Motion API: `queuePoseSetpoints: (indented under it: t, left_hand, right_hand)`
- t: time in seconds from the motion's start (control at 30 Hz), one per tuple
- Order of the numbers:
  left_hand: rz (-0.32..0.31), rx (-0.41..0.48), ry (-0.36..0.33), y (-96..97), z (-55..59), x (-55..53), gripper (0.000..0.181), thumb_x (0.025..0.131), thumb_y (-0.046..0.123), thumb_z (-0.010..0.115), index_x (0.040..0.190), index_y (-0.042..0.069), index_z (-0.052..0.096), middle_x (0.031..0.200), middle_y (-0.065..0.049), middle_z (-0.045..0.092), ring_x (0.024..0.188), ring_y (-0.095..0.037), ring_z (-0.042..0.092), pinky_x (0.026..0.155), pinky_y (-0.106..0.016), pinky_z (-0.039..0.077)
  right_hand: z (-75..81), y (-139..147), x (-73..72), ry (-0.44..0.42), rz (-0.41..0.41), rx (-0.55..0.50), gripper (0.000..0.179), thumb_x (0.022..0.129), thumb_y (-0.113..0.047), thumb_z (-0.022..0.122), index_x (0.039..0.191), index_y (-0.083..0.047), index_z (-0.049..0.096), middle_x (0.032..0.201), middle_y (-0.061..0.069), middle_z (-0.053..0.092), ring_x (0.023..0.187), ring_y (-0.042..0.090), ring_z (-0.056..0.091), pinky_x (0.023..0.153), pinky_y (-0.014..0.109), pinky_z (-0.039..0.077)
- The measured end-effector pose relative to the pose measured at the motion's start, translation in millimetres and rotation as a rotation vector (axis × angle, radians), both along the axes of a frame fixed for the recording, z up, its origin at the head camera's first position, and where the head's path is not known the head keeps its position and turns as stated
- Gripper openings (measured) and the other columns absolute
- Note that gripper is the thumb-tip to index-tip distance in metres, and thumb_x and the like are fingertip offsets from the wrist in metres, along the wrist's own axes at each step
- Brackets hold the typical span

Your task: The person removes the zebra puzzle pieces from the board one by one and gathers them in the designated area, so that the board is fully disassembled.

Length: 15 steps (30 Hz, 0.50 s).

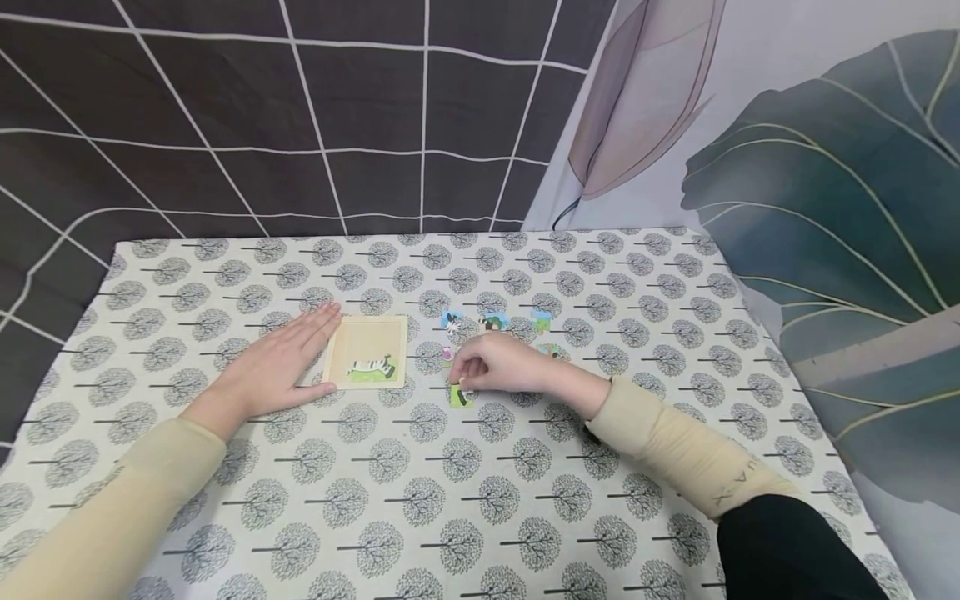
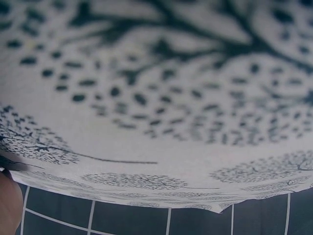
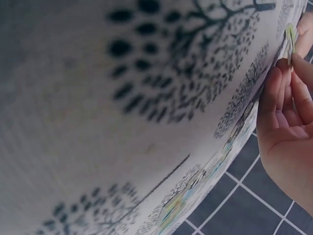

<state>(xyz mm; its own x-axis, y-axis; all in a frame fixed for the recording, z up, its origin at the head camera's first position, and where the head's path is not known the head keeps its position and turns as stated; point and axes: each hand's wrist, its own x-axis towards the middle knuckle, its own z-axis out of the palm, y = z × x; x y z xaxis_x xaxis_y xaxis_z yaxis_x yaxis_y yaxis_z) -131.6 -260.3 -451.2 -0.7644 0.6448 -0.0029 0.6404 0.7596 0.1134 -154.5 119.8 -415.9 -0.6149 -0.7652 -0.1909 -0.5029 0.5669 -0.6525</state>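
A square wooden puzzle tray point(image 1: 367, 335) lies on the patterned cloth, with joined zebra-striped and green pieces point(image 1: 371, 368) along its lower inside edge. My left hand point(image 1: 273, 367) rests flat at the tray's left side, its fingers straight and its thumb at the lower left corner. To the right of the tray, my right hand point(image 1: 495, 364) pinches a green puzzle piece point(image 1: 461, 398) with a dark marking between thumb and fingertips. The right wrist view shows this piece point(image 3: 289, 41) edge-on at the fingertips. Only a sliver of the left hand point(image 2: 9, 203) appears in the left wrist view.
Beyond the right hand lie loose puzzle pieces: a black-and-white one point(image 1: 452, 320), a green and brown one point(image 1: 495, 322), a blue and green one point(image 1: 542, 321) and another point(image 1: 550, 349) near the right wrist. A pinkish piece point(image 1: 447, 353) is partly hidden by the fingers.
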Motion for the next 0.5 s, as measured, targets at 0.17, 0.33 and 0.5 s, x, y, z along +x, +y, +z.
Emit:
queuePoseSetpoints:
  t: [0.17,0.33,0.5]
  left_hand:
    - [0.003,0.0,0.006,0.4,-2.0,-0.5,0.102,0.1,0.06,0.06,0.169,-0.001,0.016,0.177,-0.021,0.018,0.164,-0.041,0.023,0.131,-0.057,0.031]
    - [0.0,-0.002,0.008,0.8,-0.5,0.2,0.101,0.1,0.06,0.059,0.169,-0.001,0.016,0.177,-0.021,0.017,0.164,-0.04,0.023,0.131,-0.056,0.031]
    - [-0.001,0.0,0.004,0.5,0.5,1.1,0.101,0.101,0.06,0.058,0.169,-0.001,0.016,0.177,-0.021,0.017,0.164,-0.041,0.023,0.132,-0.057,0.031]
  right_hand:
    - [-3.3,-0.5,1.4,0.033,-0.011,0.002,0.013,0.092,-0.009,0.08,0.105,-0.009,0.08,0.1,0.003,0.08,0.086,0.007,0.071,0.082,0.013,0.059]
    - [-3.9,-1.8,3.3,0.069,-0.011,0.014,0.012,0.093,-0.011,0.08,0.104,-0.01,0.08,0.101,0.002,0.079,0.086,0.006,0.07,0.082,0.013,0.059]
    - [-3.1,-2.6,4.9,0.105,0.005,0.02,0.011,0.093,-0.012,0.08,0.104,-0.011,0.08,0.101,0.001,0.078,0.085,0.004,0.068,0.082,0.014,0.058]
